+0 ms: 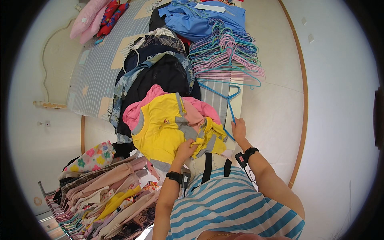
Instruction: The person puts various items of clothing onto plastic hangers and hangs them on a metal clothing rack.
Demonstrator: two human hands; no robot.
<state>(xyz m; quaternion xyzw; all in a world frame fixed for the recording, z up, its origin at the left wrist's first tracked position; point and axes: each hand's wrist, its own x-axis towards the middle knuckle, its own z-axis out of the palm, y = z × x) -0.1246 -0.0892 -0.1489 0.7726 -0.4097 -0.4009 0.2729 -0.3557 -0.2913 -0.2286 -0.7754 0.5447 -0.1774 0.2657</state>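
My right hand (239, 129) grips one arm of a blue plastic clothes hanger (229, 97), whose hook points away from me. A yellow shirt with grey trim (159, 120) lies spread on the clothes in front of me. At its near right part, my left hand (187, 149) pinches the bunched yellow and grey cloth. Beneath the shirt, pink fabric (207, 108) shows at the far side. The lower end of the hanger rests beside the bunched cloth. My left fingertips are partly hidden in the folds.
Many pink, blue and green hangers (229, 60) lie stacked at the bed's right edge. Dark and camouflage clothes (156, 75) are piled beyond the shirt, with blue fabric (204, 21) farther back. A loaded clothes rack (102, 198) stands at lower left. Pink pillows (90, 21) lie on the striped bed (90, 81).
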